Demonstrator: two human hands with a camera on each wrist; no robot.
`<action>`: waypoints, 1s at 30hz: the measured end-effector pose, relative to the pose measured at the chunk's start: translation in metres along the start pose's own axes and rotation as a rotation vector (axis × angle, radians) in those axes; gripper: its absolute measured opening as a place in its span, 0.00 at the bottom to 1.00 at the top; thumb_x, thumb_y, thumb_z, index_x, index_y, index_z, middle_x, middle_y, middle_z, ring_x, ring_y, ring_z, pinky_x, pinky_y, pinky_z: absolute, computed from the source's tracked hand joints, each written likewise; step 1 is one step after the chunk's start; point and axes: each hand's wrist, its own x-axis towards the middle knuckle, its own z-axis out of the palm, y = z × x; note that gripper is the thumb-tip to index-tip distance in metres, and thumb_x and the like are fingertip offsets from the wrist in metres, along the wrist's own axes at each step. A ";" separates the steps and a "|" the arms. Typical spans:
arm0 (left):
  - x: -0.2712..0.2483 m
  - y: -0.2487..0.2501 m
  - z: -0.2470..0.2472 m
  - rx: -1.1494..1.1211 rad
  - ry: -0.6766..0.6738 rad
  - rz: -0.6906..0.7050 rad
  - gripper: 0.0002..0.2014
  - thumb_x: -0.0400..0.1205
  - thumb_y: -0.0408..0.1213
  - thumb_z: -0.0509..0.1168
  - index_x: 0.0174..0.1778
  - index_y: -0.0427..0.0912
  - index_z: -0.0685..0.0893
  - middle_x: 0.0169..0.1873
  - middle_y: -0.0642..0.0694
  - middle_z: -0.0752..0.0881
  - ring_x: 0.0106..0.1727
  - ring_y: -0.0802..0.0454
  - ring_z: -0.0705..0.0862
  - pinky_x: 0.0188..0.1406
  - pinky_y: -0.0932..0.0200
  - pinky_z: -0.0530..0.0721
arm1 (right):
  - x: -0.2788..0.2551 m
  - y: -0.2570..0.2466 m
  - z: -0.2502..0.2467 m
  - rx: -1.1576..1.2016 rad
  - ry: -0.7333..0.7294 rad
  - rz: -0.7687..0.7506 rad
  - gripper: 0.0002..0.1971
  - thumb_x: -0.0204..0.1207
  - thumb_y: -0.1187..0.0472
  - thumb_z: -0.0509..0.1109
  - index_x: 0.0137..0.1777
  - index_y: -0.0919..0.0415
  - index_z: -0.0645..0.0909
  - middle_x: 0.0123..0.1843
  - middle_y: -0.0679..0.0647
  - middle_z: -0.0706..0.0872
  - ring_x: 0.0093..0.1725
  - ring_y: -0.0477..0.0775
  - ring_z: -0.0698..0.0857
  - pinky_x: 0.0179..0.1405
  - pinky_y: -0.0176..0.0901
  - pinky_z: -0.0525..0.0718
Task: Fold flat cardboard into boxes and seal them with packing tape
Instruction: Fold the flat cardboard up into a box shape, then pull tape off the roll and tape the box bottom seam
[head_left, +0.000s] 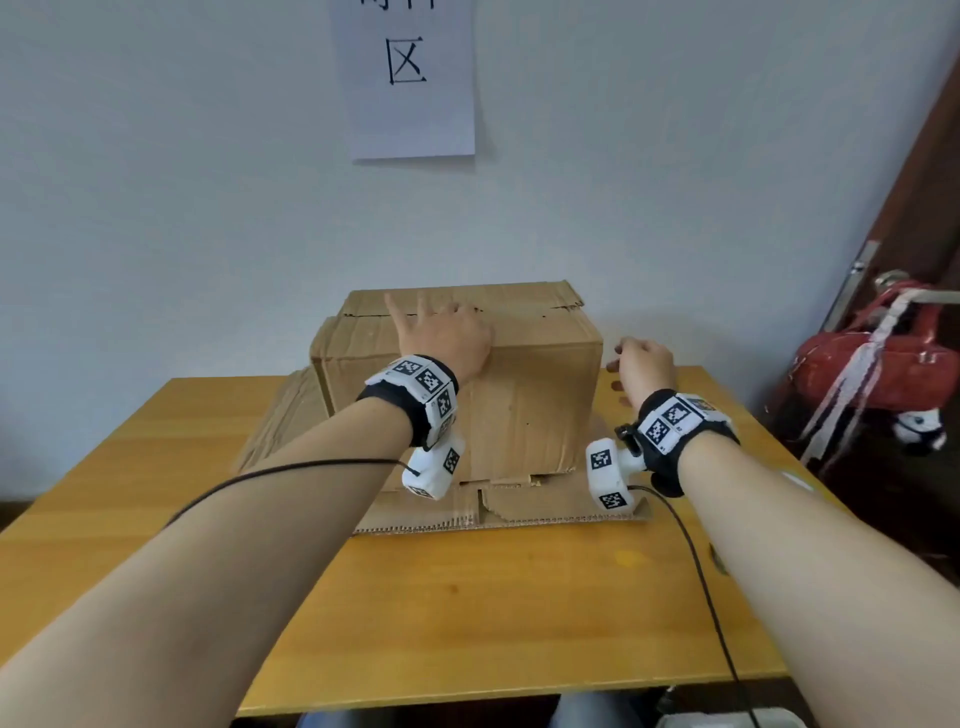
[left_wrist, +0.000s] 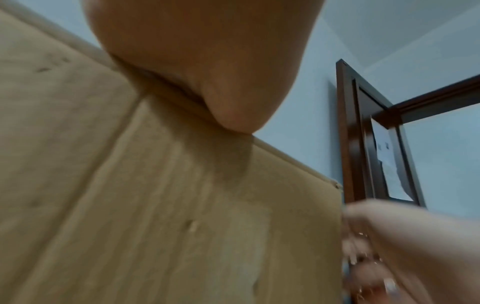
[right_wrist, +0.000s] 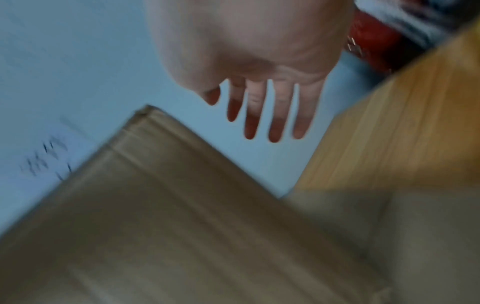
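A brown cardboard box (head_left: 524, 395) stands folded up on the wooden table (head_left: 467, 597), its bottom flaps (head_left: 519, 506) splayed flat toward me. My left hand (head_left: 441, 332) lies flat on the box's top with fingers spread, the heel of the palm (left_wrist: 228, 82) pressing its near top edge. The box wall (left_wrist: 182, 205) fills the left wrist view. My right hand (head_left: 641, 364) hovers just off the box's right side, fingers (right_wrist: 275, 115) straight and spread, holding nothing and apart from the box corner (right_wrist: 145, 111).
A paper sign (head_left: 410, 78) hangs on the pale wall behind the box. At the right stand a dark wooden door (head_left: 924, 197) and a red bag (head_left: 883, 364) with white straps. Cables run from both wrist units across the table's near half.
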 end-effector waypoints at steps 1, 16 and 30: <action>0.001 0.006 -0.001 0.017 -0.022 -0.053 0.26 0.89 0.45 0.41 0.76 0.45 0.77 0.79 0.46 0.74 0.87 0.36 0.56 0.77 0.17 0.35 | 0.003 0.010 -0.006 -0.143 -0.027 0.009 0.14 0.83 0.60 0.60 0.50 0.70 0.84 0.38 0.58 0.82 0.39 0.59 0.80 0.39 0.46 0.77; 0.021 0.054 0.020 0.064 0.011 -0.156 0.24 0.79 0.29 0.45 0.63 0.38 0.82 0.67 0.38 0.80 0.76 0.37 0.70 0.74 0.12 0.40 | 0.040 0.135 -0.106 -1.048 -0.382 0.383 0.11 0.79 0.54 0.64 0.42 0.60 0.80 0.42 0.59 0.81 0.38 0.56 0.79 0.43 0.48 0.77; 0.018 0.049 0.021 0.080 0.054 -0.164 0.25 0.80 0.29 0.46 0.69 0.38 0.80 0.71 0.40 0.80 0.77 0.38 0.71 0.75 0.13 0.44 | 0.041 0.095 -0.094 -0.594 -0.012 0.322 0.19 0.80 0.54 0.60 0.62 0.67 0.80 0.63 0.67 0.84 0.61 0.66 0.83 0.66 0.56 0.80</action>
